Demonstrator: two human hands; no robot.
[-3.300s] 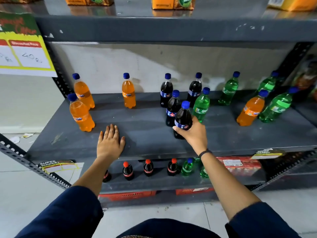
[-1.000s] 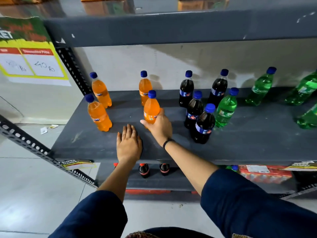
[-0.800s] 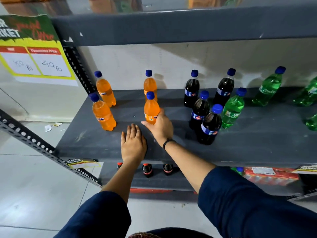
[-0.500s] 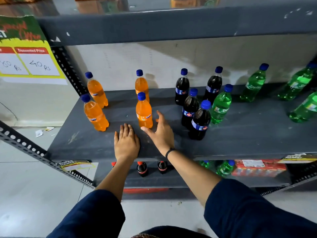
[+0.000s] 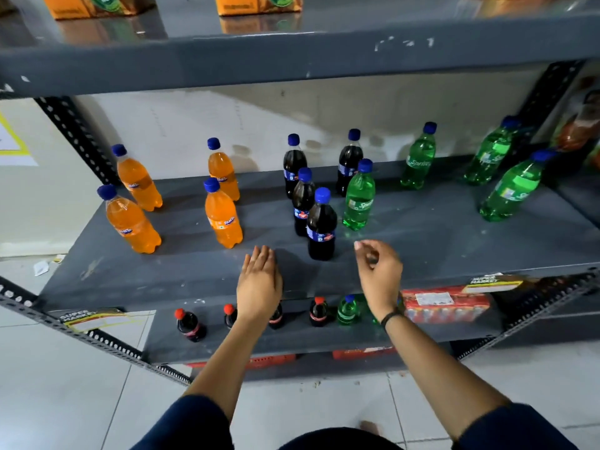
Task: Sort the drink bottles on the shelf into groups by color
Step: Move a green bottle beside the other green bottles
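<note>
A grey metal shelf [image 5: 422, 241] in a shop is carrying the drink bottles, with a pale wall behind it and tiled floor below. Four orange bottles [image 5: 224, 216] are standing together at the left, apparently already grouped by colour. Four dark cola bottles [image 5: 321, 225] are clustering in the middle. One green bottle [image 5: 358, 199] is standing just beside the colas, well apart from the other green bottles [image 5: 509, 190] at the far right, so it looks like the next one needing a move. The left hand [image 5: 259, 284] is resting flat on the shelf's near edge, fingers straight and holding nothing, likely bracing the body. The right hand [image 5: 380, 271] is hovering near the stray green bottle, fingers loosely curled and empty. The rightmost green bottles are partly lost in shadow by the upright, and a lower shelf's small bottles [image 5: 318, 313] are partly hiding behind the arms.
</note>
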